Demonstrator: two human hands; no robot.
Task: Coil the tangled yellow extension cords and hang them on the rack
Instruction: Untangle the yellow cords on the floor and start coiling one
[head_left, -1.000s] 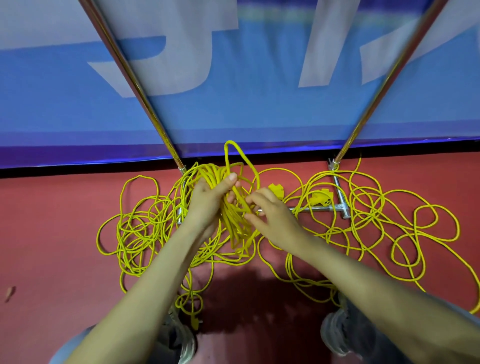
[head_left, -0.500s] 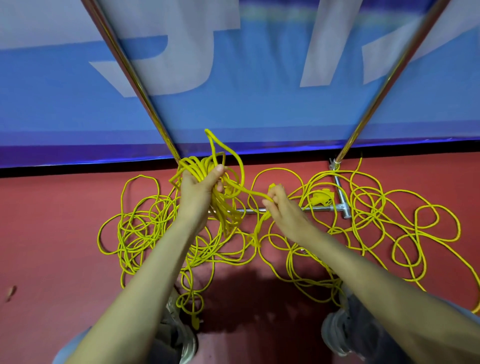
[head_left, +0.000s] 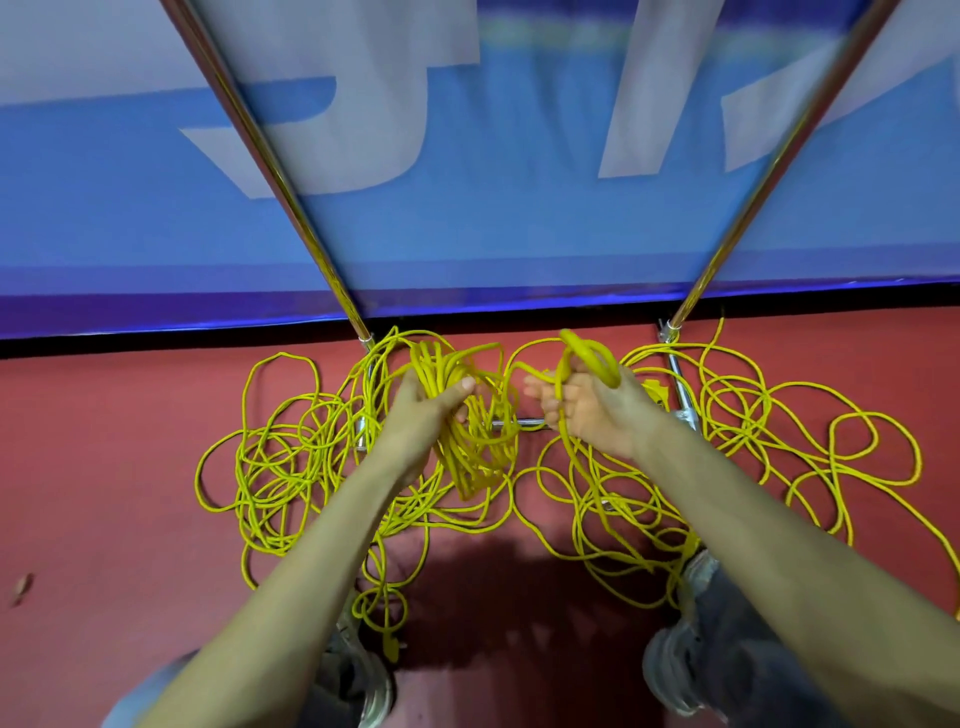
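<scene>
Gripping the gathered coil (head_left: 439, 366) in the left hand (head_left: 421, 421) stops it unravelling, while the right hand (head_left: 592, 413) holds a fresh loop (head_left: 608, 364) up, probably ready to add on.

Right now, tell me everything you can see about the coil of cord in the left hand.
The coil is a bundle of many thin, bright yellow, plastic-looking strands gathered into long, uneven loops. The left hand grips its upper part, thumb across the front; its lower end hangs in front of the tangled cord on the red floor. A strand seems to run from its top to a loop held by the right hand. It is untied and not on the rack.
</scene>
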